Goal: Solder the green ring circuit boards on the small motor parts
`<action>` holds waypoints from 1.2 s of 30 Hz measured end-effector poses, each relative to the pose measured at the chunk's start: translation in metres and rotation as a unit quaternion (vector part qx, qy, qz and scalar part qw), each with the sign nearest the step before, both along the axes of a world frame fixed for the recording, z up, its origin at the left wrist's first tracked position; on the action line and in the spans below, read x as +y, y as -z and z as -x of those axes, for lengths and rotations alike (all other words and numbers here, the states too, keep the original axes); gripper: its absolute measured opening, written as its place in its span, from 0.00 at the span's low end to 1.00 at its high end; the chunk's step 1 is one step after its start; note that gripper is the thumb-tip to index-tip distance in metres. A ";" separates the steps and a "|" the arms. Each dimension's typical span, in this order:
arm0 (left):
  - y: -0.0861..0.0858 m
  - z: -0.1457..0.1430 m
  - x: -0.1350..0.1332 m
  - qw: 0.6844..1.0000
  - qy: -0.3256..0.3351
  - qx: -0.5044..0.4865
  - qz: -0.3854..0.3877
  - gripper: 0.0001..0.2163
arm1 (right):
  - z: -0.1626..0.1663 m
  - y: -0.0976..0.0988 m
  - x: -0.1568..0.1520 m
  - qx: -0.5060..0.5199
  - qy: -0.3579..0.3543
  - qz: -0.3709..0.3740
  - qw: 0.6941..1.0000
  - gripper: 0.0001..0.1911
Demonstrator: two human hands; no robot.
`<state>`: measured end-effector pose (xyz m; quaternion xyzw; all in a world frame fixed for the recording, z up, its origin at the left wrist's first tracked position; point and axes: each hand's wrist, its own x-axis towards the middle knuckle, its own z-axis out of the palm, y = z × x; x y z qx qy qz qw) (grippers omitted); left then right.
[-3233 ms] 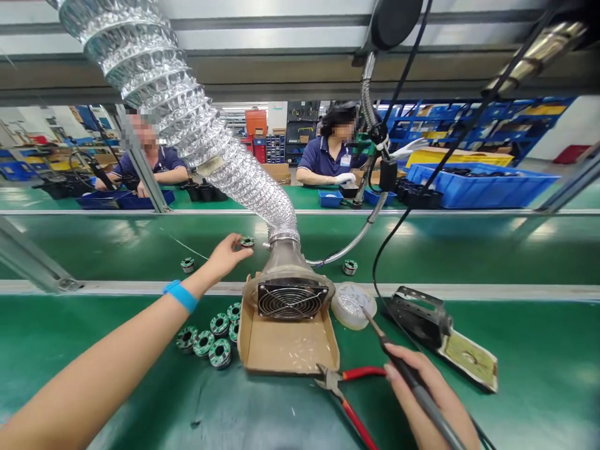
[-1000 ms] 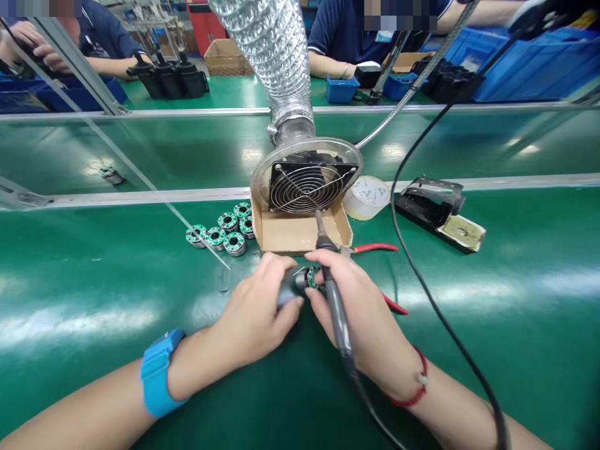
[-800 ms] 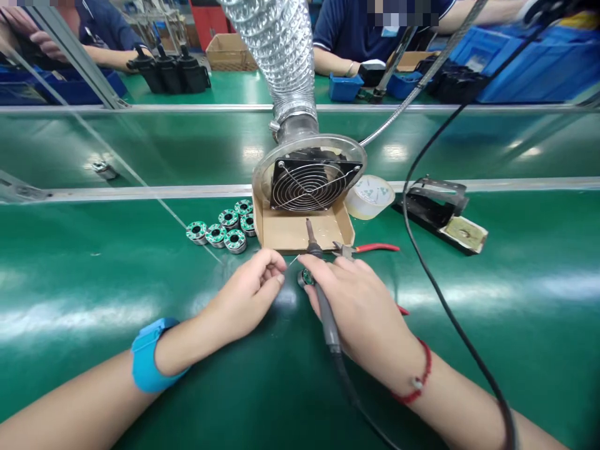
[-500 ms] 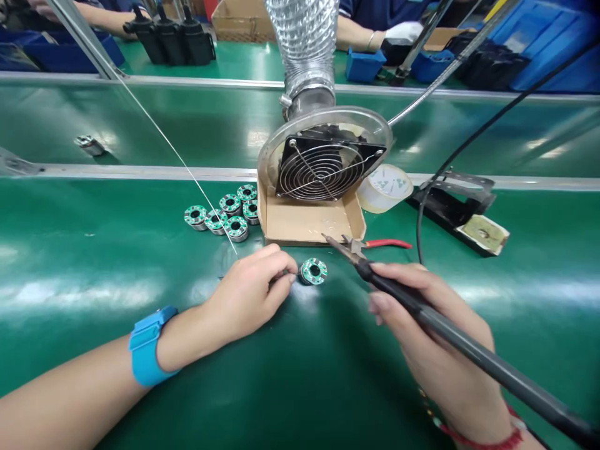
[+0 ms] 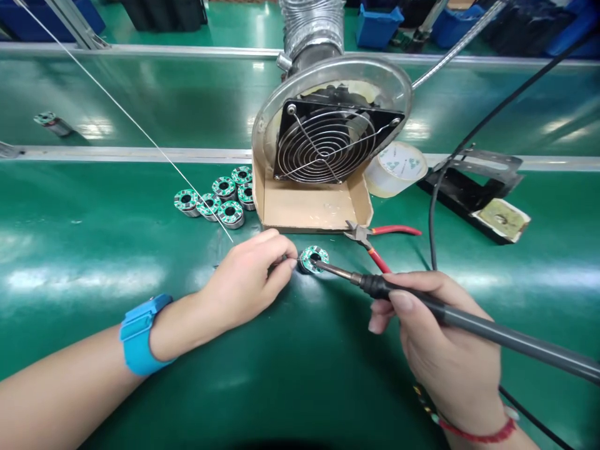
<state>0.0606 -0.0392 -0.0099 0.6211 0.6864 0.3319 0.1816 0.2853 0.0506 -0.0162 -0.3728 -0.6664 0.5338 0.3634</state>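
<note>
Right, the ring-shaped part (image 5: pixel 307 261) stands on the green table (image 5: pixel 281 375), between the two hands and just near of the cardboard tray (image 5: pixel 309 209). It is squat and round, its top a green circuit board flecked with pale and dark patches around a dark central hole, with a dark side wall showing at the left. The left hand (image 5: pixel 255 275) has thumb and finger together, pinching a thin wire (image 5: pixel 299 259) at the part's left edge. The right hand (image 5: pixel 445 337) is clamped around the dark handle of the soldering iron (image 5: pixel 473 323), whose narrow tip points left and lies over the board beside the hole; whether it touches, I can't tell. To the far left, six similar parts (image 5: pixel 222 212) sit bunched against the tray, green faces up, with metallic sides, and a single one (image 5: pixel 54 123) lies well apart beyond the pale rail. A fan (image 5: pixel 323 153) leans over the tray, red-handled pliers (image 5: pixel 360 233) rest at its near right corner, and a tape roll (image 5: pixel 398 165) stands just right of the fan
</note>
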 end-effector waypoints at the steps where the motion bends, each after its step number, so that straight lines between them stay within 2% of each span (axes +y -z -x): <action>1: 0.000 0.000 0.000 1.000 0.002 0.000 -0.002 0.08 | 0.000 0.000 0.000 0.002 0.000 0.003 1.000 0.08; 11: 0.000 -0.008 0.008 1.000 0.018 -0.004 0.015 0.08 | 0.002 -0.004 0.006 -0.008 -0.002 0.019 1.000 0.09; 16: 0.002 -0.007 0.007 0.996 -0.012 -0.074 0.044 0.04 | 0.006 -0.012 0.010 -0.032 -0.007 0.009 0.999 0.10; 21: 0.005 -0.005 0.008 0.991 0.013 -0.113 0.065 0.14 | 0.008 -0.016 0.012 -0.047 -0.008 -0.002 0.999 0.10; 36: 0.007 -0.003 0.009 0.991 0.006 -0.115 0.071 0.11 | 0.009 -0.026 0.013 -0.090 0.006 -0.033 0.995 0.11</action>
